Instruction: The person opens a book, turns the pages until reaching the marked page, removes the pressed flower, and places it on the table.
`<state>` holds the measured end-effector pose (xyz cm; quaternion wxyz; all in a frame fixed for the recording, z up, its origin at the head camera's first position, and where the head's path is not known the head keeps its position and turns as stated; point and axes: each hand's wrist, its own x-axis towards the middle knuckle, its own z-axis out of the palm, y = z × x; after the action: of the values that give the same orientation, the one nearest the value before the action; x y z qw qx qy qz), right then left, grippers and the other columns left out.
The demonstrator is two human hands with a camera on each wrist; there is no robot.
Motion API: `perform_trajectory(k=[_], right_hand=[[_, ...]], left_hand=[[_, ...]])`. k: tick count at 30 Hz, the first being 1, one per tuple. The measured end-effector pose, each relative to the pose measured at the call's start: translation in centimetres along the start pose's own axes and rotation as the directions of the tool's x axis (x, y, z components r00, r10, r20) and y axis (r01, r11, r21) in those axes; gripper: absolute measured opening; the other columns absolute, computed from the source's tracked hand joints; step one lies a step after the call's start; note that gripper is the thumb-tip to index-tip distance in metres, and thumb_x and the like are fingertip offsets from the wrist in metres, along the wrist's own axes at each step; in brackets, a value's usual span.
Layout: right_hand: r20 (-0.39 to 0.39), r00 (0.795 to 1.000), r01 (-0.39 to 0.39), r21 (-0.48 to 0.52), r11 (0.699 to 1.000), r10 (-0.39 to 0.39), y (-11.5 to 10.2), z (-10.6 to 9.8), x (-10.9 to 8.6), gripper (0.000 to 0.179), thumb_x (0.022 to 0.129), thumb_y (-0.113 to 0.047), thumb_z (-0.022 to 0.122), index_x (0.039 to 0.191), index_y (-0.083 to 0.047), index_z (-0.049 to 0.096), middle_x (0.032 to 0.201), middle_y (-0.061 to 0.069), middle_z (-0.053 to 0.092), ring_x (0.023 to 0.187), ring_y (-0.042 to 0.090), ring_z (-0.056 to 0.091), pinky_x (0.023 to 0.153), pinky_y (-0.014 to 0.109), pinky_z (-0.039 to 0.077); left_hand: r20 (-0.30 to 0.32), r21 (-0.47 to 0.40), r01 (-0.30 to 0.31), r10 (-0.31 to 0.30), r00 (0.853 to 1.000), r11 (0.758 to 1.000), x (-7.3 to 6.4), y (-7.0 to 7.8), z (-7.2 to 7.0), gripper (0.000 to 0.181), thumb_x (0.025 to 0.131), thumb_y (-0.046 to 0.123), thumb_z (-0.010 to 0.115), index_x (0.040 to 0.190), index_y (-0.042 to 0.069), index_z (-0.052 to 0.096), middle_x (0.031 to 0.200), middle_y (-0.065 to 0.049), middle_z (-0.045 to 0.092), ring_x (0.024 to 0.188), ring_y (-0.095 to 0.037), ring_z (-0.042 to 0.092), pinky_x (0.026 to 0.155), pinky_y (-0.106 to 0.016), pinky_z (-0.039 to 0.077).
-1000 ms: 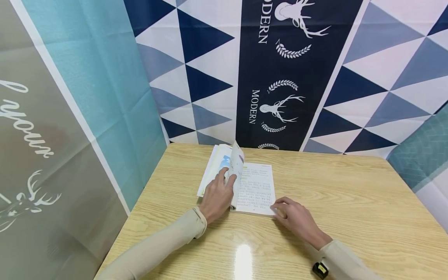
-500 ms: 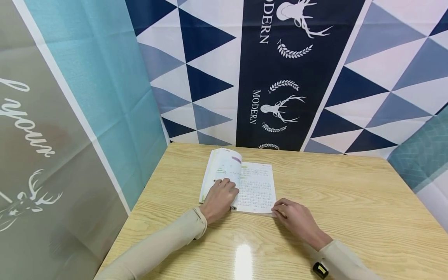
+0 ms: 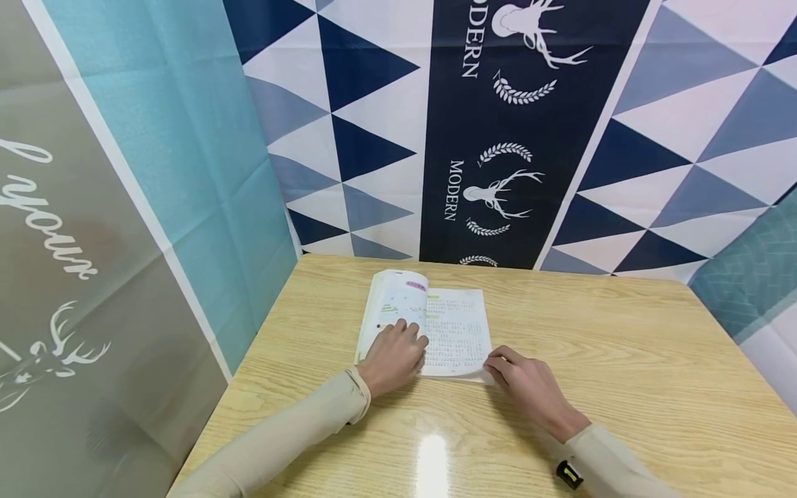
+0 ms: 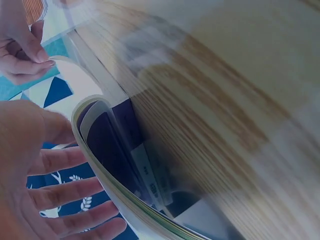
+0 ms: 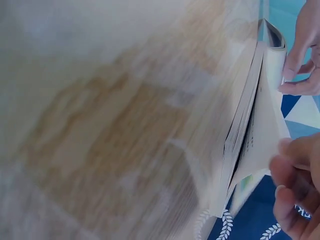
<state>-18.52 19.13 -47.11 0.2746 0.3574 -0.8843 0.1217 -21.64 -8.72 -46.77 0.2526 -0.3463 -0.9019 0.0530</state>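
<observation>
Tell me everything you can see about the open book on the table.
The open white-paged paper book lies on the pale wood-grain table, its left part bowed up near the fold. The left page bears a purple heading and small green drawing; the right page bears rows of print too small to read. The left hand rests on the left page; the right hand pinches the right page's raised lower corner.

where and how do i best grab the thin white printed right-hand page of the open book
The thin white printed page is probably best pinched lightly at its near right corner, coming from the right: that free corner curls up off the stacked white paper pages beneath, while the left edge is bound. The right grip pinches it there.
</observation>
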Motion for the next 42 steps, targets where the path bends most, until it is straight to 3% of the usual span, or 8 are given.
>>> perform_trajectory(k=[7,12,19,22,26,29,36,42], right_hand=[[-0.048,0.998,-0.031,0.053,0.998,0.034,0.0,-0.2,0.3,0.011,0.073,-0.012,0.08,0.08,-0.015,0.073,0.087,-0.007,0.065,0.062,0.002,0.057,0.049,0.024,0.045],[-0.054,0.996,-0.063,0.112,0.992,0.069,-0.1,-0.4,0.6,0.01,0.074,-0.017,0.081,0.082,-0.019,0.073,0.088,-0.009,0.066,0.058,-0.004,0.049,0.048,0.018,0.041],[-0.111,0.982,-0.132,0.188,0.973,0.155,-0.4,-1.0,1.0,0.027,0.075,-0.014,0.08,0.101,-0.015,0.072,0.102,-0.005,0.064,0.055,-0.006,0.045,0.05,0.01,0.038],[-0.095,0.972,-0.195,0.187,0.963,0.215,-0.4,-1.1,0.9,0.038,0.076,-0.017,0.08,0.112,-0.013,0.069,0.108,-0.003,0.062,0.055,-0.005,0.043,0.049,0.011,0.037],[0.019,0.966,-0.259,0.163,0.952,0.259,-0.3,-0.9,0.5,0.038,0.078,-0.022,0.079,0.113,-0.014,0.068,0.108,-0.003,0.062,0.055,-0.006,0.043,0.049,0.017,0.039],[0.126,0.953,-0.29,0.134,0.948,0.274,-0.4,-0.5,0.0,0.036,0.078,-0.025,0.079,0.11,-0.014,0.069,0.108,-0.002,0.063,0.059,-0.003,0.049,0.053,0.022,0.044],[0.259,0.929,-0.29,0.067,0.955,0.264,-0.5,0.1,-0.6,0.034,0.076,-0.028,0.08,0.106,-0.013,0.072,0.109,0.002,0.064,0.079,0.012,0.062,0.063,0.033,0.052],[0.246,0.94,-0.257,0.062,0.964,0.235,-0.6,0.0,-0.5,0.026,0.075,-0.024,0.081,0.097,-0.013,0.074,0.107,0.001,0.065,0.08,0.013,0.064,0.064,0.033,0.053]], left_hand=[[0.059,0.02,0.03,-0.031,0.998,0.999,0.1,0.7,-0.1,0.061,0.083,0.072,0.046,0.095,0.017,0.069,0.091,-0.006,0.057,0.079,-0.026,0.053,0.062,-0.038,0.048],[0.101,0.035,0.048,-0.052,0.994,0.998,0.1,1.1,-0.2,0.069,0.077,0.08,0.044,0.096,0.018,0.068,0.096,-0.007,0.057,0.085,-0.027,0.053,0.067,-0.041,0.048],[0.062,0.045,0.08,-0.083,0.995,0.996,0.0,1.2,0.2,0.048,0.089,0.06,0.048,0.093,0.016,0.068,0.095,-0.007,0.058,0.087,-0.028,0.055,0.071,-0.042,0.049],[0.042,0.06,0.105,-0.107,0.993,0.993,0.0,1.1,0.3,0.044,0.093,0.047,0.045,0.11,0.012,0.065,0.096,-0.007,0.061,0.088,-0.026,0.057,0.072,-0.04,0.049],[-0.016,0.032,0.128,-0.128,0.992,0.991,0.1,0.6,0.3,0.06,0.094,0.031,0.043,0.145,-0.001,0.032,0.084,-0.004,0.062,0.075,-0.019,0.058,0.062,-0.032,0.047],[-0.068,-0.021,0.13,-0.132,0.989,0.991,0.1,0.2,0.2,0.074,0.09,0.02,0.051,0.149,-0.005,0.013,0.078,-0.002,0.058,0.067,-0.017,0.054,0.054,-0.029,0.043],[-0.041,-0.01,0.154,-0.154,0.987,0.988,-0.2,-0.1,0.1,0.059,0.076,0.012,0.067,0.131,0.008,0.046,0.136,-0.028,0.037,0.11,-0.035,0.048,0.077,-0.04,0.047],[-0.071,0.055,0.128,-0.124,0.99,0.99,-0.1,-0.4,0.3,0.035,0.082,0.009,0.061,0.117,0.008,0.059,0.133,-0.021,0.045,0.131,-0.037,0.035,0.101,-0.049,0.034]])
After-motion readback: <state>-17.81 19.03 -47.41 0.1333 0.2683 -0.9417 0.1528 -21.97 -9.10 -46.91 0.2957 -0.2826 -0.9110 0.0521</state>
